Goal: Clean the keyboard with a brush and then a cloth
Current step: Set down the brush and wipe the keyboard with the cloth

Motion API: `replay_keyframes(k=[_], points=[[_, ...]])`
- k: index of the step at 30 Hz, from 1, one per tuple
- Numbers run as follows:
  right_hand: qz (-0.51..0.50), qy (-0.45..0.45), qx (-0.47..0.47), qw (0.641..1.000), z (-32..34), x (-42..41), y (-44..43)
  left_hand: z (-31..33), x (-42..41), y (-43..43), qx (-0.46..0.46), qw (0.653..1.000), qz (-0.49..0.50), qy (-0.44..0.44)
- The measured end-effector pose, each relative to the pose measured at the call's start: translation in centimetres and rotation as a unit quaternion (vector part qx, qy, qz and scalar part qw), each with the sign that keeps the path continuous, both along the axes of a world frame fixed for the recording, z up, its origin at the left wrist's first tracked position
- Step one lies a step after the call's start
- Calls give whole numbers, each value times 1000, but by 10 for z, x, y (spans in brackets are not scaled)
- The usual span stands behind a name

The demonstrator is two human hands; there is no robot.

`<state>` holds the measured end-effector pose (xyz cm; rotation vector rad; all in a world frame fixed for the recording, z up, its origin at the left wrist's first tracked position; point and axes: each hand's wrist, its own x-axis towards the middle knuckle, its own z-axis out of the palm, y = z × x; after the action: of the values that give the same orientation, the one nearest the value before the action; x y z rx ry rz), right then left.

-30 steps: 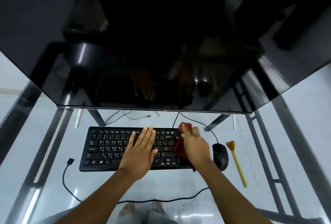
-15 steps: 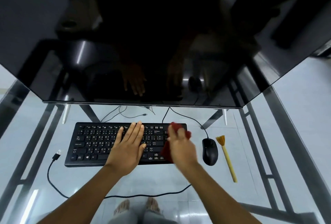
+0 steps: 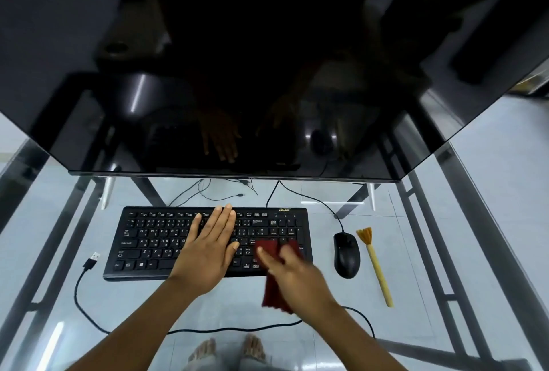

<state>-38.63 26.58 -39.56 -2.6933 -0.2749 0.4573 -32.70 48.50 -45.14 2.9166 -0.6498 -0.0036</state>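
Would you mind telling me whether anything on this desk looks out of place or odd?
Only one thing: a USB plug lies unconnected on the glass table left of the keyboard, its cable trailing past the front. Nothing looks spilled, damaged or askew.

We are seeing a black mouse (image 3: 346, 255) lying right of the right hand (image 3: 292, 275), a dark monitor (image 3: 237, 73) standing beyond it.

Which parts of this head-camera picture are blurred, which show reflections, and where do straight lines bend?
Head view: the right hand and red cloth are smeared by motion; the left hand and keyboard are sharp; the dark monitor mirrors both hands and the mouse; its lower edge kinks upward at both ends, wide-angle distortion.
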Motion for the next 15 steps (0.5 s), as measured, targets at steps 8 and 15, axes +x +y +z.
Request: replay_keyframes(k=[8,15], points=[[37,-66,-69,995,-14,-25,-3,2,-1,-1,11,1000,0,-10],[-57,-56,-91,993,-18,-12,-27,1,0,-1,23,1000,-1,-4]])
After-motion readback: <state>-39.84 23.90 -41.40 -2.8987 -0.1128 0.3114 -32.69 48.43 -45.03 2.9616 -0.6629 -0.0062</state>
